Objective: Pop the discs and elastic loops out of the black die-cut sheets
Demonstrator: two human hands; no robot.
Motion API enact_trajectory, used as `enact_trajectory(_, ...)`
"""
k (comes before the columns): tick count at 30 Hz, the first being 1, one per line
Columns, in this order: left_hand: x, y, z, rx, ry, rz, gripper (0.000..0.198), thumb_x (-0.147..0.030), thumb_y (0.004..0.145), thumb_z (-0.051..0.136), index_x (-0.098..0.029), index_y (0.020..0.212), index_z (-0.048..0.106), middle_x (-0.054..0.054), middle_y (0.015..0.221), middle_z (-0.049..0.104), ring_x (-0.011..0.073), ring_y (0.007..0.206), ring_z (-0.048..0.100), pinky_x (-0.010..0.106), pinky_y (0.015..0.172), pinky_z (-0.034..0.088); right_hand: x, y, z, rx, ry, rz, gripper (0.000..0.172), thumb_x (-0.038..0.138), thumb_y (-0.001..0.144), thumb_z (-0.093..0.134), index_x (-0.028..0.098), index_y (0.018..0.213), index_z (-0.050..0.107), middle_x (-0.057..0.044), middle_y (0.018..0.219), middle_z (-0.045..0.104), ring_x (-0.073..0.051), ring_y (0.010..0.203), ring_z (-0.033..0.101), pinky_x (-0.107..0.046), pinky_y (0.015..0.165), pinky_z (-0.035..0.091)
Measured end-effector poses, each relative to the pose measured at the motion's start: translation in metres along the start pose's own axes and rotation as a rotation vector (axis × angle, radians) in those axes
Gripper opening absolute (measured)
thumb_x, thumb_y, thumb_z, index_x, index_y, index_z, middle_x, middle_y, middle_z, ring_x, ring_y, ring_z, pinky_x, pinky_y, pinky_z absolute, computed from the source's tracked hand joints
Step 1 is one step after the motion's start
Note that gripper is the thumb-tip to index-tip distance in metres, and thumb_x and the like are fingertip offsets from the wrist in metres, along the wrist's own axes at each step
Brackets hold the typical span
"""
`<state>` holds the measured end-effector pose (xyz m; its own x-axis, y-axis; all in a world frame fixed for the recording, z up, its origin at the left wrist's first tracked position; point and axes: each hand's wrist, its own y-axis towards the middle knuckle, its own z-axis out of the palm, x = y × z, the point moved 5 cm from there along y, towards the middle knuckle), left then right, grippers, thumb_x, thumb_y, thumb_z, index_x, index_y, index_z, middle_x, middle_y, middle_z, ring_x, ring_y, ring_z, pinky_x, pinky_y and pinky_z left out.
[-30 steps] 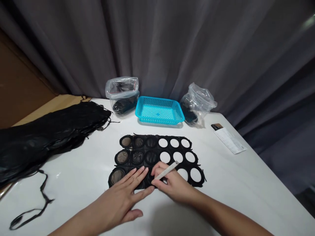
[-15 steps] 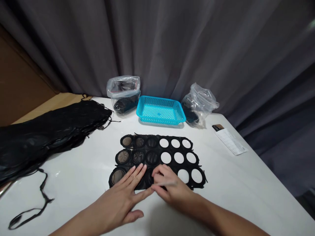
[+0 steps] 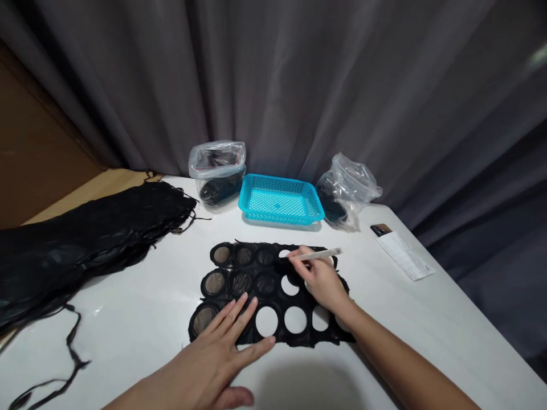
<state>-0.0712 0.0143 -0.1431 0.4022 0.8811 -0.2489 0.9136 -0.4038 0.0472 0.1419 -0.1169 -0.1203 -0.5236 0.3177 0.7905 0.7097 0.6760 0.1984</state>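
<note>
A black sheet [image 3: 226, 267] with rows of round rings lies flat. Dark film fills the rings at its left, while white tabletop shows through several to the right. My left hand [image 3: 226, 347] rests on the front left of the sheet, fingers spread and holding nothing. My right hand [image 3: 320, 276] hovers over the sheet's back right part, closed on a slim, pale pen-like stick [image 3: 322, 254] that slants up to the right. Something dark and blurred shows below its fingertips, perhaps a piece of film. That hand and forearm hide some right-hand rings.
Behind the sheet stands a blue basket [image 3: 280, 216], between a clear bag [image 3: 220, 173] and another clear bag [image 3: 352, 185], both with black contents. A black pile [image 3: 85, 228] with loose strands lies left. Far right are a phone [image 3: 380, 229] and paper [image 3: 404, 256].
My right hand has moved up and right from the front row with the stick. The front-row ring where it was now shows white. My left hand stays on the sheet.
</note>
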Motion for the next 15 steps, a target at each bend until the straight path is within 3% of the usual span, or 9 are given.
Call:
enact_trajectory(3,0.020,0.012,-0.002,-0.049,0.005,-0.053,0.078,-0.057,0.094,0.058,-0.031,0.159,0.022,0.013,0.165,0.012,0.0389,0.149,0.022,0.059,0.115,0.029,0.009,0.001,0.032,0.182,0.050,-0.124,0.016,0.024,0.099,0.049,0.019,0.090,0.062,-0.002,0.090,0.066,-0.016,0.086,0.061,-0.028,0.081,0.044)
enact_trajectory(6,0.040,0.019,0.000,-0.058,0.028,-0.071,0.068,-0.051,0.096,0.058,-0.034,0.156,0.031,0.010,0.165,0.016,0.0352,0.149,0.022,0.057,0.118,0.024,0.011,-0.005,0.051,0.318,0.091,-0.126,0.009,0.021,0.097,0.053,0.019,0.092,0.060,-0.003,0.095,0.063,-0.016,0.088,0.059,-0.028,0.081,0.044)
enact_trajectory(10,0.050,0.019,0.003,-0.010,0.041,-0.071,0.069,-0.051,0.097,0.058,-0.039,0.157,0.027,0.008,0.166,0.010,0.0363,0.149,0.021,0.058,0.115,0.030,0.011,-0.010,0.053,0.412,0.140,-0.108,0.010,0.020,0.095,0.057,0.018,0.086,0.056,-0.003,0.107,0.057,-0.014,0.087,0.055,-0.027,0.078,0.044)
enact_trajectory(15,0.047,0.018,0.003,0.011,0.042,-0.067,0.072,-0.046,0.095,0.062,-0.039,0.157,0.026,0.009,0.166,0.008,0.0383,0.149,0.020,0.060,0.114,0.031,0.013,-0.009,0.053,0.436,0.115,-0.106,0.015,0.018,0.095,0.057,0.018,0.080,0.053,-0.002,0.108,0.054,-0.014,0.092,0.053,-0.028,0.084,0.043)
